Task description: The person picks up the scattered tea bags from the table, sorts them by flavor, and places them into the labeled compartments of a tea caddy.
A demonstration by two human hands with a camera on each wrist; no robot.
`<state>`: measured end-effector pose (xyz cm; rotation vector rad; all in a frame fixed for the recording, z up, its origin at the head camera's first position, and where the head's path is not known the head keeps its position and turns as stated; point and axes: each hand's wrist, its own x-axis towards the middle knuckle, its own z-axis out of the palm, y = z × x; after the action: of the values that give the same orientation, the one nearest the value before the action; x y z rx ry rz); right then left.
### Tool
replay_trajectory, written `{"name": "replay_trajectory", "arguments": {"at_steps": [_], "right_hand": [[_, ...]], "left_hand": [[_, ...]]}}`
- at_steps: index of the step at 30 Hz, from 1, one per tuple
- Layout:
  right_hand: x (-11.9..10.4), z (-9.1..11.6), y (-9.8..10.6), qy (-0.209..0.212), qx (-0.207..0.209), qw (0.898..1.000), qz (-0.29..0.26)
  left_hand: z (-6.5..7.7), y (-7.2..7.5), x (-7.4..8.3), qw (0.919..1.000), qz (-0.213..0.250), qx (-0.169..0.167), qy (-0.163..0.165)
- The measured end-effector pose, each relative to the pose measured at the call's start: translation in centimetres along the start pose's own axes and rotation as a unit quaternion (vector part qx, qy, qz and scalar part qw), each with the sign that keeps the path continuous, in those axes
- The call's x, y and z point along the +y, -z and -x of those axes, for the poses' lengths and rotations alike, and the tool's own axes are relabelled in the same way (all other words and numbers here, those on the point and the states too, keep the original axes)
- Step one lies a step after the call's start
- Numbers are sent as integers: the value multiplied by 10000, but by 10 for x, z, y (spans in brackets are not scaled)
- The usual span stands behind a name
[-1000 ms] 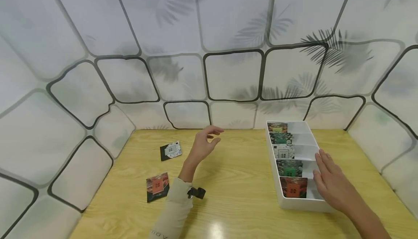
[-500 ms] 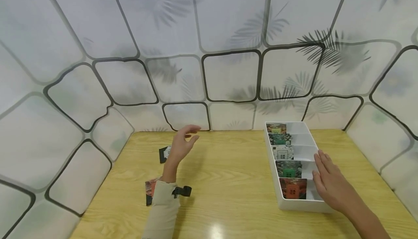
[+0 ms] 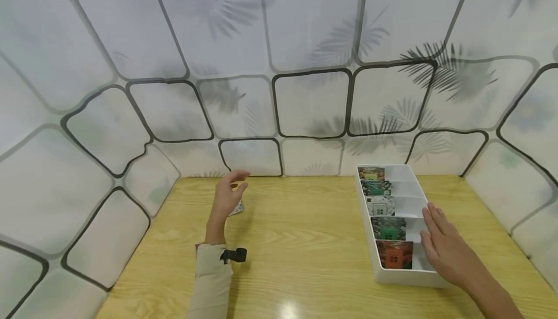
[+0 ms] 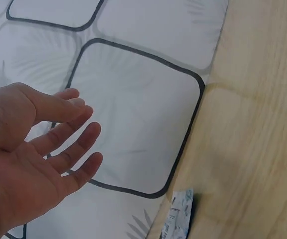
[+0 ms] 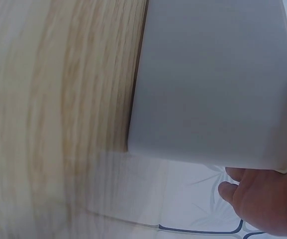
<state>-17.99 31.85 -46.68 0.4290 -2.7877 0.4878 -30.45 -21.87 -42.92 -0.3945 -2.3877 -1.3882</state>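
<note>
My left hand (image 3: 226,195) hovers over the table's left side, fingers loosely bent and nothing in them. Below it lies a white and black sachet (image 3: 237,208), mostly covered by the hand in the head view; its patterned end (image 4: 178,214) shows in the left wrist view. A red sachet is nearly hidden under the left sleeve. On the right, my right hand (image 3: 451,248) lies with straight fingers along the right rim of a white compartment box (image 3: 410,278). Inside stand a red sachet (image 3: 394,255), a green sachet (image 3: 389,228), a white sachet (image 3: 380,206) and others behind.
The wood-grain table (image 3: 301,241) stretches between the two hands. A patterned curtain (image 3: 311,103) meets its far edge and encloses both sides. A black strap (image 3: 235,255) is on the left sleeve.
My left hand has moved left from mid-table to over the white and black sachet, its sleeve now covering the red one. My right hand stays at the box.
</note>
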Motion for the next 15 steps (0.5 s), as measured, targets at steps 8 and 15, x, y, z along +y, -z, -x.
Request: {"name": "replay_trajectory", "arguments": {"at_steps": [8,15], "right_hand": [[-1,3,2,8,-22,10000,10],[-3,1,5,113,0,9999,22]], "left_hand": [[5,11,-14,9976,-244,-80,641],[14,27,-34,9912,-541,-379,1143]]}}
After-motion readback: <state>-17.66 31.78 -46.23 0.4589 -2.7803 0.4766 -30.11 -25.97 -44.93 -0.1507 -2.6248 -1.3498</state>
